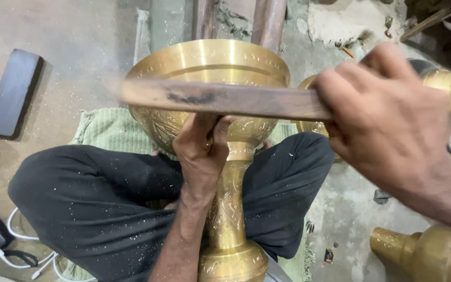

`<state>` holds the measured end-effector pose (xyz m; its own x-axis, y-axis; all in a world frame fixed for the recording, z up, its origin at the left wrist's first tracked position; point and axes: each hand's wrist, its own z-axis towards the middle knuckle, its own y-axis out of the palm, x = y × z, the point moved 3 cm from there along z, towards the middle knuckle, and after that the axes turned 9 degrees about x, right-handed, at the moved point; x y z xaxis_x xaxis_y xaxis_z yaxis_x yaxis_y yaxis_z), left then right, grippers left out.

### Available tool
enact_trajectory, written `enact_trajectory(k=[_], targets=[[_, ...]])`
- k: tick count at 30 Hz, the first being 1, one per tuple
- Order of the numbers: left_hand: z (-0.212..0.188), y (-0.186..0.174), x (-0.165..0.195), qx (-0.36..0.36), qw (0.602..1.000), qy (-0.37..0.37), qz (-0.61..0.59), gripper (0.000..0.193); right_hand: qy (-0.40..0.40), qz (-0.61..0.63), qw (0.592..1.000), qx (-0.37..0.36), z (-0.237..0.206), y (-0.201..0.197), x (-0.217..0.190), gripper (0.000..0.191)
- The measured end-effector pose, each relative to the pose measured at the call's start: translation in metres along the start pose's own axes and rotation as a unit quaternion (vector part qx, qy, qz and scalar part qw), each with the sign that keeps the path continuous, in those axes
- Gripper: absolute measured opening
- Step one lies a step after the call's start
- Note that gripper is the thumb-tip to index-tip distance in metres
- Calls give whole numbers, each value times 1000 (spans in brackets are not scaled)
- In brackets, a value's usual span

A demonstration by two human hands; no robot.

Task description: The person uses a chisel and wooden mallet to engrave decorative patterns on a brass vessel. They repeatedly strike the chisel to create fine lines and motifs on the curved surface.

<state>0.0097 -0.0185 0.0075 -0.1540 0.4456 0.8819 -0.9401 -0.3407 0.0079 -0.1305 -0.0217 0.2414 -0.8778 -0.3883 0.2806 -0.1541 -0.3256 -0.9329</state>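
While left hand (200,151) steadies brass vessel (210,78), right hand (387,120) grips stick (220,99).

The scene is evenly and softly lit, fairly bright, with light falling from above. Broad glare streaks run across the rim of the engraved brass goblet-shaped vessel (210,65). The long brown wooden stick (220,99) is smeared by motion blur at its left end, and the right hand (387,120) gripping it looks soft. Shadows on the dusty grey concrete floor (79,47) are faint. Straight edges bow slightly near the corners.
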Motion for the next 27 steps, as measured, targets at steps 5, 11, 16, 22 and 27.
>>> enact_trajectory(k=[5, 11, 16, 22, 27], targets=[[-4, 3, -11, -2, 996, 43, 75, 6, 36, 60, 997, 27, -4, -2, 0, 24], [-3, 2, -6, -28, 999, 19, -37, 25, -20, -55, 997, 41, -22, 4, 8, 35], [0, 6, -8, -75, 997, -30, -5, 14, 29, -31, 998, -40, -36, 27, 20, 23], [1, 4, -2, -49, 997, 65, -6, 29, 94, 201, 970, 102, -51, 12, 30, 8], [6, -4, 6, -23, 995, -30, -92, 28, 273, 296, 915, 21, -68, 8, 39, 20]])
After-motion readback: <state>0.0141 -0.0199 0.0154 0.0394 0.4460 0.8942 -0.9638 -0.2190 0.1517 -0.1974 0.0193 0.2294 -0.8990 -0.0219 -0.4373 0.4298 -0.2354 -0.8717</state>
